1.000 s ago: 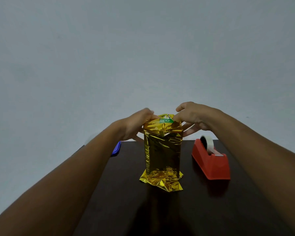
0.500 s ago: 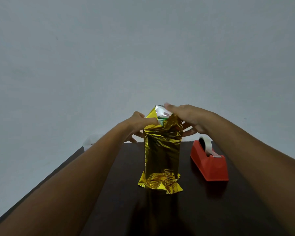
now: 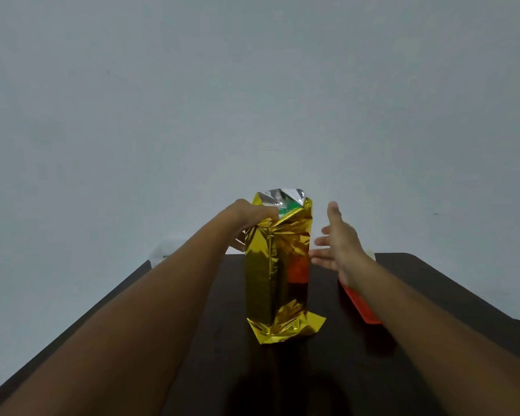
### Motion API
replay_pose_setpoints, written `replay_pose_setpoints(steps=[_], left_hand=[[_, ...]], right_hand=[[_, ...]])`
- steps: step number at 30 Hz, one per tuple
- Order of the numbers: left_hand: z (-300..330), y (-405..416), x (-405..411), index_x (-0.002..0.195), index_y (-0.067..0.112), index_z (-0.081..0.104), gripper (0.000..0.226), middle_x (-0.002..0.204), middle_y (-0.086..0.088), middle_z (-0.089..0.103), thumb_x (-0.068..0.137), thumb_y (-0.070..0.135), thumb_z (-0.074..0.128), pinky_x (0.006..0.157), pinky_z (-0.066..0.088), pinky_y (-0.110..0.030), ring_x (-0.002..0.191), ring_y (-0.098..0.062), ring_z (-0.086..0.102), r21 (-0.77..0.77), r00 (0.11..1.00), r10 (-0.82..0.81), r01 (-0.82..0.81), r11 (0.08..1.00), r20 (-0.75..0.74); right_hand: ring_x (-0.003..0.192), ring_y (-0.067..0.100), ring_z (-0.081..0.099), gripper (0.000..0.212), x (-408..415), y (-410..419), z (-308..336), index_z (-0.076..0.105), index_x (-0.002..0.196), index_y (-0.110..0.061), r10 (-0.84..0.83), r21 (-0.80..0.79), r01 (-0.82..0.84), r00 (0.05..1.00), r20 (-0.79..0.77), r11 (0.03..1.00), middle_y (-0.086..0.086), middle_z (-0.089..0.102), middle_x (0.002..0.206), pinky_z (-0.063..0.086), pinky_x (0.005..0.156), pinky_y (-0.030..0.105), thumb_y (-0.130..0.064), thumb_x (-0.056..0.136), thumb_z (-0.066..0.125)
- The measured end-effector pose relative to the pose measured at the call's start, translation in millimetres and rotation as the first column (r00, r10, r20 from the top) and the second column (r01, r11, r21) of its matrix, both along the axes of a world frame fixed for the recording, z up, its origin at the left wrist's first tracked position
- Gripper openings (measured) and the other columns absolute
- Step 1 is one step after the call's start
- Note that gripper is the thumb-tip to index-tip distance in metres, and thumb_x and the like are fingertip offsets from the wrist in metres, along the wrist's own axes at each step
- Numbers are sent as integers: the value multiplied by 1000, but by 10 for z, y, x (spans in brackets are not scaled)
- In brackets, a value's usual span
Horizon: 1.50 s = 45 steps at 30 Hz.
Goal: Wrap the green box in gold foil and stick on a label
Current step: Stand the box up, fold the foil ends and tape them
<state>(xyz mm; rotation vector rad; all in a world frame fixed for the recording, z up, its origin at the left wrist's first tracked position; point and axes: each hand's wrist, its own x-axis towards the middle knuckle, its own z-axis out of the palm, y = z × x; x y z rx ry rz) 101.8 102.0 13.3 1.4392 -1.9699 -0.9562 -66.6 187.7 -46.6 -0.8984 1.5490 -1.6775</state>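
Right hand (image 3: 336,238) is letting go & pulling off to 3 o'clock, fingers spread wide, while left hand (image 3: 246,219) is pinching foil (image 3: 270,265) at the top of the box (image 3: 287,207) standing mid-table (image 3: 433,283), so top flap's springing open, silver side showing — top fold's needing redoing, prob. w/ tape.

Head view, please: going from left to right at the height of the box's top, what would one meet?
Left hand gripping the foil → gold foil around the green box → open right hand.
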Motion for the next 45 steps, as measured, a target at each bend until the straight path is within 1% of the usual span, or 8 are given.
replay_pose_setpoints(steps=[8, 15, 22, 25, 29, 34, 39, 45], left_hand=[[32, 163, -11, 116, 11, 48, 88, 111, -19, 68, 79, 91, 38, 66, 64, -36, 84, -32, 76, 244, 978, -32, 83, 966, -205], [80, 73, 78, 120, 7, 65, 116, 116, -13, 63, 74, 96, 6, 89, 55, -40, 101, -29, 62, -8, 1000, 0, -1, 1000, -26], [-181, -269, 498, 110, 12, 69, 55, 119, -13, 68, 107, 51, 31, 84, 58, -40, 102, -31, 68, 134, 884, 85, -25, 991, -460], [-324, -330, 521, 117, 14, 68, 27, 124, -13, 69, 102, 32, 56, 85, 61, -43, 105, -32, 70, 163, 865, 34, 56, 985, -501], [-396, -236, 360, 114, 9, 70, 23, 114, -14, 74, 96, 22, 64, 91, 59, -47, 100, -31, 73, 130, 817, -74, 179, 975, -572], [-432, -116, 217, 115, 11, 70, 24, 112, -11, 74, 97, 26, 63, 83, 60, -44, 102, -31, 72, 47, 772, -114, 183, 982, -625], [-460, -51, 177, 112, 17, 73, 23, 108, -8, 72, 95, 28, 64, 77, 58, -39, 97, -24, 69, 1, 753, -104, 137, 991, -650], [-440, 91, 36, 116, 23, 72, 28, 107, -4, 76, 90, 34, 74, 63, 54, -23, 85, -10, 74, -95, 824, -200, 177, 980, -530]], right_hand=[[113, 24, 62, 87, 110, -42, -106, 54, 123, -19, 116, -55, -143, 931, -347, 988, 6, 63, 122, 53, 87, 35, -84, 66, 64], [125, 27, 52, 101, 156, -129, -181, 27, 147, -20, 3, -26, -18, 877, -480, 1000, 2, 51, 134, 49, 91, 36, -43, 71, 89], [116, 24, 60, 91, -97, -130, -95, 48, 132, -20, 265, 46, -266, 896, -358, 963, 7, 61, 129, 53, 94, 40, -30, 51, 87], [128, 27, 54, 126, -115, -116, 14, 18, 159, -31, 346, 161, -306, 844, -409, 938, 4, 51, 145, 49, 83, 35, -34, 53, 88], [139, 29, 41, 128, -92, -107, 112, -2, 162, -30, 327, 143, -295, 839, -434, 945, 11, 30, 161, 51, 87, 38, -14, 71, 87], [142, 30, 38, 133, -116, -130, 132, 8, 159, -40, 398, 93, -388, 889, -227, 917, 9, 36, 157, 39, 110, 60, -27, 55, 89], [122, 27, 56, 70, -57, 16, 332, 62, 126, -28, 432, 83, -425, 895, -109, 901, 7, 65, 124, 49, 83, 47, -73, 73, 70], [91, 23, 71, 50, 95, -59, 510, 69, 115, -20, 363, 186, -344, 929, -76, 920, 10, 71, 111, 52, 57, 38, -62, 88, 65]])
